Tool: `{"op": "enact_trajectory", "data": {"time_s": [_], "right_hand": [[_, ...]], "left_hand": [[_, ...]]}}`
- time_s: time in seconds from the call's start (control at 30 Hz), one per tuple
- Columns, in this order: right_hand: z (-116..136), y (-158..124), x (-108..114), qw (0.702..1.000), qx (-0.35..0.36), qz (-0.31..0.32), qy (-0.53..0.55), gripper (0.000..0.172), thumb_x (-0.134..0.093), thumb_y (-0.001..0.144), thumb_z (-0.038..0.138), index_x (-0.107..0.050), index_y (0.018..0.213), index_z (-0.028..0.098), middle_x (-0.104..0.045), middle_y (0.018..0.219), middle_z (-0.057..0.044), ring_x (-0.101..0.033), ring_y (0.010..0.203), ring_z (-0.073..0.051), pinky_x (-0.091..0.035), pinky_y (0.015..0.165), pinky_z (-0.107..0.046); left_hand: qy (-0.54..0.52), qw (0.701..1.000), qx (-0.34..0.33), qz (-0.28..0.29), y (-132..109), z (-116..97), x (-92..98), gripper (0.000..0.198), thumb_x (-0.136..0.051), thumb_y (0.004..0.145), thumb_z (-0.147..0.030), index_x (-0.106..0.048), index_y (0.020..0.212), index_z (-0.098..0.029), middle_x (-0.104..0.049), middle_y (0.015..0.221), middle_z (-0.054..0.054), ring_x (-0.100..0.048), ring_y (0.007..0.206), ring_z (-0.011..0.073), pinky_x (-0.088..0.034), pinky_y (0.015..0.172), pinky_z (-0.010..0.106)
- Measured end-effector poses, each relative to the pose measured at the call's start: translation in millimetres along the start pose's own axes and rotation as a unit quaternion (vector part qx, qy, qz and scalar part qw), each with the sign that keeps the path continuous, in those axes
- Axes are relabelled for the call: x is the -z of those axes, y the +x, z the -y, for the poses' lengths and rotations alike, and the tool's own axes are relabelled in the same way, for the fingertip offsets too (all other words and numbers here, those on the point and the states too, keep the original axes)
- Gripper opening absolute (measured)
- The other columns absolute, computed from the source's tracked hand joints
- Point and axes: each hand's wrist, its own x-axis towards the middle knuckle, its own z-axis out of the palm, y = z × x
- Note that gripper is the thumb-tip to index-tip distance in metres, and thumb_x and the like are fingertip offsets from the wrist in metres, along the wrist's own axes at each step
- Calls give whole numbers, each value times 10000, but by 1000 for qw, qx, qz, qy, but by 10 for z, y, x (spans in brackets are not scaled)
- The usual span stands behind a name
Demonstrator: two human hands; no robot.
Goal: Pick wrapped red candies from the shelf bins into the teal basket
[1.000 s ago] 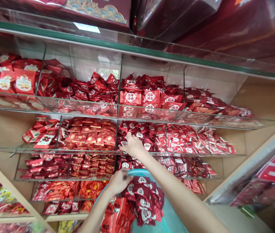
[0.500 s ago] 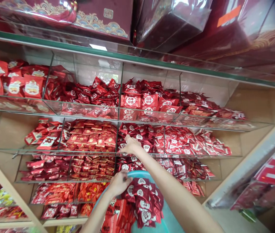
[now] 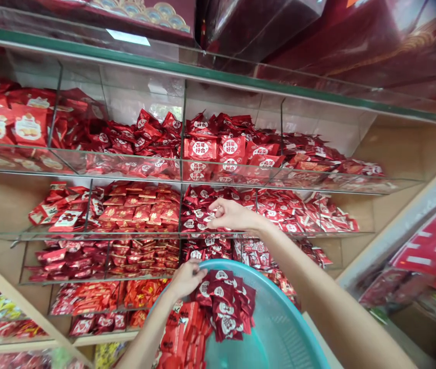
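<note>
My left hand [image 3: 187,279] is closed on the rim of a turquoise plastic basin [image 3: 279,297], thumb over the inside edge. Inside the basin lie dark red candy packets [image 3: 225,307] with white labels, beside brighter red packets [image 3: 183,333]. My right hand [image 3: 231,215] hovers in front of a shelf compartment of matching dark red packets [image 3: 194,212]. Its index finger and thumb are bent and apart, with no packet visible between them. The undersides of its other fingers are hidden.
Glass shelf edges [image 3: 125,174] and upright dividers split the rack into compartments of red packets. Large wrapped boxes [image 3: 256,25] stand on the top shelf. A wooden side panel [image 3: 406,154] closes the rack at right. Red goods [image 3: 429,241] hang beyond it.
My right hand has drawn back to the right from the compartment's front. More of the basin shows at right. The whole view has shifted slightly; my left hand stays on the rim.
</note>
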Motion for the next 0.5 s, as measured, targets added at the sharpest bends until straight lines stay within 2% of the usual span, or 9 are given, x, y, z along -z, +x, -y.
{"op": "enact_trajectory", "data": {"time_s": [0.1, 0.23, 0.27, 0.37, 0.43, 0.5], "right_hand": [[-252, -345, 24, 992, 11, 23, 121, 447, -708, 587, 262, -518, 979, 163, -515, 732, 33, -476, 611, -76, -382, 573, -224], [-786, -663, -308, 977, -1, 22, 212, 422, -696, 612, 281, -512, 979, 180, -528, 807, 15, -516, 702, -102, -433, 660, -259], [-912, -701, -426, 978, -15, 22, 207, 418, -688, 618, 277, -510, 985, 183, -527, 826, 9, -522, 706, -110, -442, 664, -269], [-1177, -740, -759, 994, -5, -63, 92, 391, -650, 641, 244, -516, 1005, 196, -511, 887, -9, -525, 775, -142, -443, 724, -303], [-1245, -730, -926, 994, 21, -105, 13, 397, -621, 654, 200, -515, 1036, 213, -501, 940, -20, -515, 884, -169, -420, 808, -321], [-1245, -712, -1041, 993, 33, -108, -25, 424, -591, 667, 171, -502, 1076, 231, -487, 1005, -32, -501, 962, -184, -403, 857, -327]], "left_hand": [[-13, 1000, -9, 8, 19, 24, -4, 383, -481, 747, -474, -615, 562, -167, -575, 1098, 60, -568, 879, 191, -378, 849, 284], [-57, 998, -7, 15, 50, 62, -14, 410, -466, 756, -491, -640, 581, -164, -570, 1110, 65, -543, 965, 203, -353, 882, 272], [-69, 997, -8, 15, 51, 60, -15, 430, -444, 768, -497, -639, 580, -164, -574, 1100, 61, -541, 963, 200, -350, 884, 269], [-95, 995, 2, 13, 27, 17, -5, 507, -352, 800, -540, -624, 583, -171, -605, 1009, 42, -551, 897, 185, -341, 886, 274], [-112, 993, 32, 6, -5, -33, 13, 524, -313, 801, -574, -621, 630, -185, -626, 927, 28, -549, 872, 185, -325, 898, 289], [-134, 989, 60, -1, -38, -83, 37, 503, -315, 794, -587, -619, 697, -199, -633, 880, 20, -541, 873, 190, -318, 897, 299]]}}
